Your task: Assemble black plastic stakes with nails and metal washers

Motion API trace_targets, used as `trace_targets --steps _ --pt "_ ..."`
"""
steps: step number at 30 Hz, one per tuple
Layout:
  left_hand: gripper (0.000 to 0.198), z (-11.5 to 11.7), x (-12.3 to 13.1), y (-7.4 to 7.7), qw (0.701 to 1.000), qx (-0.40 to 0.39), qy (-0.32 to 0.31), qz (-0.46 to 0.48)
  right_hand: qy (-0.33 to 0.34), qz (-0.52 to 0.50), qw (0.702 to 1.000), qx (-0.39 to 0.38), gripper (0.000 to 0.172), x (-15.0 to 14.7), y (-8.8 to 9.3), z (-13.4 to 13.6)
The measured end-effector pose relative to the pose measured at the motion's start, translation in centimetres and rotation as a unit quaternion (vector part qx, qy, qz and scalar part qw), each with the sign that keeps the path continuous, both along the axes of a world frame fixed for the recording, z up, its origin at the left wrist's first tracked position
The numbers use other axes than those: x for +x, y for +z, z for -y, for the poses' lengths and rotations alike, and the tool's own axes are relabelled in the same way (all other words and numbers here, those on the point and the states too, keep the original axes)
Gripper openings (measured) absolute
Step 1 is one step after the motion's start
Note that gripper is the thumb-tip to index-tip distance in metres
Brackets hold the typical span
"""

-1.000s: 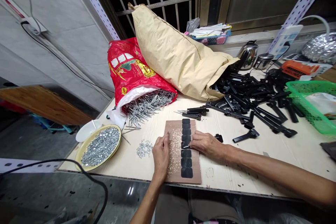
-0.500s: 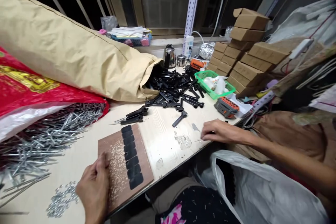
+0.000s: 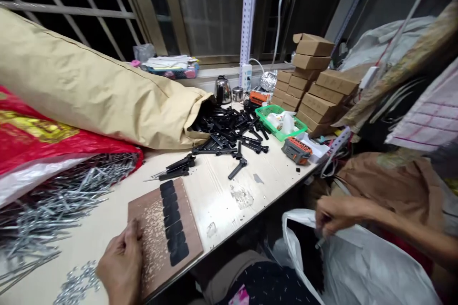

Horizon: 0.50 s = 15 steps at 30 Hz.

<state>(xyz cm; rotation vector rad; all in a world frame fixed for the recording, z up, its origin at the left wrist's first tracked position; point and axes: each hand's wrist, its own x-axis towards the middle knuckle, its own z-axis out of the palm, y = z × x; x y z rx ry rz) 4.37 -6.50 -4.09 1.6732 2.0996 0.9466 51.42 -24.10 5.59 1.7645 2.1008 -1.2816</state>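
Observation:
My left hand (image 3: 120, 263) is closed on the left edge of a brown board (image 3: 191, 221), thumb and fingers together. On that board a row of black rounded pieces (image 3: 173, 226) lies beside many small pale bits (image 3: 153, 233). My right hand (image 3: 334, 214) is closed over the mouth of a white plastic sack (image 3: 365, 262). A small pale rod-like piece (image 3: 319, 243) pokes out below its fingers; its kind is unclear. Left of the board is a pile of small shiny metal parts (image 3: 77, 283). Long metal rods (image 3: 53, 214) spill from a red bag (image 3: 21, 152).
Black plastic parts (image 3: 229, 126) spill from a big tan bag (image 3: 118, 100). A few black-handled pointed pieces (image 3: 177, 167) lie behind the board. At the right stand a green basket (image 3: 275, 126), an orange-grey battery pack (image 3: 297, 151) and stacked cardboard boxes (image 3: 320, 100). The table's front edge runs diagonally.
My right hand has moved from the table's right edge, right and down, to over the white sack's mouth. My left hand stays at the board. The whole view has shifted slightly.

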Motion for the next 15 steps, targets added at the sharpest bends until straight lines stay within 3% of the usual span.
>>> trace_targets --steps 2,4,9,12,15 --pt "0.043 0.2 0.4 0.8 1.0 -0.015 0.011 0.01 0.021 0.022 0.996 0.081 0.022 0.0 -0.7 -1.0" --pt "0.043 0.3 0.6 1.1 0.999 -0.023 0.013 0.02 0.018 0.006 0.977 0.212 0.026 -1.2 -2.1 -3.8" --pt "0.044 0.7 0.4 0.7 0.999 0.0 0.004 0.05 0.071 0.027 0.886 0.457 0.029 -7.4 -7.1 -14.1" --pt "0.044 1.4 0.5 0.7 0.997 0.027 -0.001 0.067 0.109 0.076 0.848 0.513 0.031 -9.6 -9.5 -17.9" --pt "0.043 1.8 0.9 0.8 0.996 0.032 -0.007 0.078 0.123 0.095 0.845 0.512 0.03 -9.9 -10.6 -19.5"
